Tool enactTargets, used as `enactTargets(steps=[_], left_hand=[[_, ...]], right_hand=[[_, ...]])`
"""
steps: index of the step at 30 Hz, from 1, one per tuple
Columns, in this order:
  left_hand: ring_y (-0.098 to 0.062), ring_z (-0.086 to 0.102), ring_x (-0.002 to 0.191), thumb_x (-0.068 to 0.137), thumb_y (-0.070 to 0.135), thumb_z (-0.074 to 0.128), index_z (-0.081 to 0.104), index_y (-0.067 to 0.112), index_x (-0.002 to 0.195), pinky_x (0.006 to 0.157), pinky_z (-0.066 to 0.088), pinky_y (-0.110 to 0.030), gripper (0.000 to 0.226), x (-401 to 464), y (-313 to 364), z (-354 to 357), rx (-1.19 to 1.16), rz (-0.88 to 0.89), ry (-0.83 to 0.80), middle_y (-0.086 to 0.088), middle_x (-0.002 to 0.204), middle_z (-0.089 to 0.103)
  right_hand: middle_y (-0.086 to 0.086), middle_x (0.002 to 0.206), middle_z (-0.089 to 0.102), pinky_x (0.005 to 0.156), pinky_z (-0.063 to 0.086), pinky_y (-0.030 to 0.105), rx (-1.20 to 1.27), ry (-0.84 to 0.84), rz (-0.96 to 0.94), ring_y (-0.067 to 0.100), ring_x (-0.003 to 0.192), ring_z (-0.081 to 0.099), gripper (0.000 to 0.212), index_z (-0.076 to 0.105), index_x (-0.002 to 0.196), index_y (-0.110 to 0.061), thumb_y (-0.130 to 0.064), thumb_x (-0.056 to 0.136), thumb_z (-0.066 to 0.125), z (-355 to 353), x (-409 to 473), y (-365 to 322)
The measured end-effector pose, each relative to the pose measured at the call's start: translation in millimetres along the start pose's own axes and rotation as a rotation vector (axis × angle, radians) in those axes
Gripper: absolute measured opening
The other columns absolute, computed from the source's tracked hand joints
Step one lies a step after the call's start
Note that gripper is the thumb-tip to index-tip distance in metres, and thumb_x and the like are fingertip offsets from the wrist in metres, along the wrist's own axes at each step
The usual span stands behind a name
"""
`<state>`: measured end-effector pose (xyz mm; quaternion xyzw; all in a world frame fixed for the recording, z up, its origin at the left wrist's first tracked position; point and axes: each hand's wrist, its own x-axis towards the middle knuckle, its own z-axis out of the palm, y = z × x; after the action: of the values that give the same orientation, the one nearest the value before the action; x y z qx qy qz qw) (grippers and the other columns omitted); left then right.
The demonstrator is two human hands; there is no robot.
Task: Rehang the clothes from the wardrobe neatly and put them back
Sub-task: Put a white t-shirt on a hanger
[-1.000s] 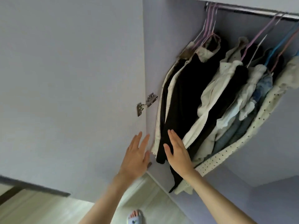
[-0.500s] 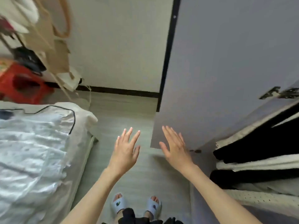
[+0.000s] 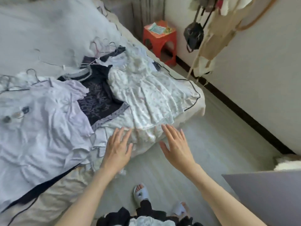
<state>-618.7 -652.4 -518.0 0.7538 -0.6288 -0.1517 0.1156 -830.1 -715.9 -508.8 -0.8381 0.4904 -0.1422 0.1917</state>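
Both hands are being held out over the near corner of the bed (image 3: 193, 110), palms down. Left hand (image 3: 118, 148): grip wide, fingers spread and straight, nothing being held, fingertips lying over the hem of the white floral dress (image 3: 146, 93); contact cannot be told. Right hand (image 3: 176, 145): grip wide as well, fingers straight, nothing being held, positioned just beside the same hem at the bed's edge.

The clothes are being kept spread across the bed: the white floral dress nearest the corner, a dark patterned garment (image 3: 97, 98) partly under it, a pale lilac shirt (image 3: 40, 115) further left. Wire hangers (image 3: 101, 46) are lying behind the pile, blurred. A red stool (image 3: 160, 38) is standing by the wall beyond the bed. Slippered feet (image 3: 140, 193) are seen on the floor below.
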Motion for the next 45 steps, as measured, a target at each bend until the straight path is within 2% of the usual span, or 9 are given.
enactTargets(steps=[4, 9, 17, 22, 28, 36, 38, 42, 45], left_hand=[[-0.044, 0.041, 0.125, 0.088, 0.03, 0.039, 0.049, 0.005, 0.131, 0.103, 0.036, -0.055, 0.051, -19, -84, -29, -0.034, -0.192, 0.061, -0.024, 0.133, 0.047], [-0.034, 0.02, 0.139, 0.092, 0.015, 0.052, 0.042, 0.008, 0.137, 0.112, 0.019, -0.046, 0.047, -52, -141, -53, -0.069, -0.429, 0.209, -0.017, 0.146, 0.032], [-0.046, 0.038, 0.127, 0.088, 0.018, 0.051, 0.053, 0.002, 0.126, 0.1, 0.036, -0.059, 0.041, -79, -192, -60, -0.083, -0.752, 0.29, -0.026, 0.133, 0.047], [-0.039, 0.023, 0.138, 0.091, 0.014, 0.054, 0.044, 0.004, 0.135, 0.109, 0.027, -0.054, 0.046, -60, -211, -70, -0.087, -0.854, 0.368, -0.021, 0.144, 0.036], [-0.035, 0.019, 0.14, 0.093, 0.015, 0.052, 0.042, 0.007, 0.138, 0.111, 0.02, -0.046, 0.047, -40, -242, -72, -0.132, -0.914, 0.416, -0.019, 0.146, 0.033], [-0.028, 0.004, 0.143, 0.098, 0.026, 0.04, 0.025, 0.017, 0.146, 0.115, 0.009, -0.04, 0.051, -6, -359, -75, -0.235, -0.944, 0.248, -0.01, 0.154, 0.016], [-0.034, 0.015, 0.141, 0.097, 0.024, 0.042, 0.033, 0.014, 0.142, 0.112, 0.019, -0.046, 0.047, 5, -408, -80, -0.222, -0.921, 0.183, -0.014, 0.15, 0.026], [-0.048, 0.052, 0.113, 0.084, 0.027, 0.042, 0.048, 0.011, 0.125, 0.083, 0.047, -0.06, 0.045, 29, -508, -73, -0.229, -0.868, 0.026, -0.023, 0.124, 0.055], [-0.037, 0.023, 0.138, 0.094, 0.026, 0.046, 0.027, 0.019, 0.145, 0.107, 0.026, -0.055, 0.055, 38, -553, -54, -0.185, -0.898, -0.09, -0.014, 0.15, 0.026]], right_hand=[[0.01, 0.142, 0.044, 0.112, 0.021, 0.05, 0.058, -0.116, -0.154, 0.028, 0.134, 0.037, 0.054, 0.036, 0.142, -0.013, -0.029, 0.093, 0.052, 42, 39, -59], [0.008, 0.138, 0.048, 0.11, 0.019, 0.046, 0.042, -0.269, -0.339, 0.026, 0.131, 0.041, 0.058, 0.036, 0.141, -0.013, -0.044, 0.092, 0.03, 77, 88, -119], [0.007, 0.149, 0.032, 0.116, 0.008, 0.042, 0.042, -0.49, -0.637, 0.023, 0.141, 0.023, 0.055, 0.024, 0.147, -0.015, -0.034, 0.098, 0.04, 127, 165, -193], [0.009, 0.146, 0.037, 0.114, 0.013, 0.045, 0.046, -0.529, -0.765, 0.026, 0.139, 0.028, 0.068, 0.027, 0.145, -0.014, -0.05, 0.088, 0.017, 147, 219, -239], [0.009, 0.15, 0.029, 0.115, 0.008, 0.041, -0.011, -0.595, -0.86, 0.024, 0.141, 0.021, 0.056, 0.022, 0.147, -0.014, -0.039, 0.098, 0.034, 176, 267, -273], [0.012, 0.149, 0.03, 0.115, 0.012, 0.043, -0.104, -0.656, -0.833, 0.026, 0.14, 0.023, 0.057, 0.022, 0.147, -0.012, -0.036, 0.098, 0.039, 252, 342, -335], [0.014, 0.148, 0.032, 0.115, 0.015, 0.046, -0.137, -0.659, -0.785, 0.028, 0.139, 0.026, 0.059, 0.023, 0.146, -0.011, -0.04, 0.097, 0.035, 279, 370, -360], [0.007, 0.151, 0.027, 0.116, 0.014, 0.042, -0.316, -0.702, -0.709, 0.022, 0.141, 0.02, 0.056, 0.017, 0.148, -0.015, -0.035, 0.098, 0.035, 345, 437, -413], [0.011, 0.147, 0.033, 0.114, 0.019, 0.041, -0.301, -0.675, -0.613, 0.026, 0.136, 0.028, 0.056, 0.022, 0.146, -0.011, -0.032, 0.097, 0.04, 384, 482, -445]])
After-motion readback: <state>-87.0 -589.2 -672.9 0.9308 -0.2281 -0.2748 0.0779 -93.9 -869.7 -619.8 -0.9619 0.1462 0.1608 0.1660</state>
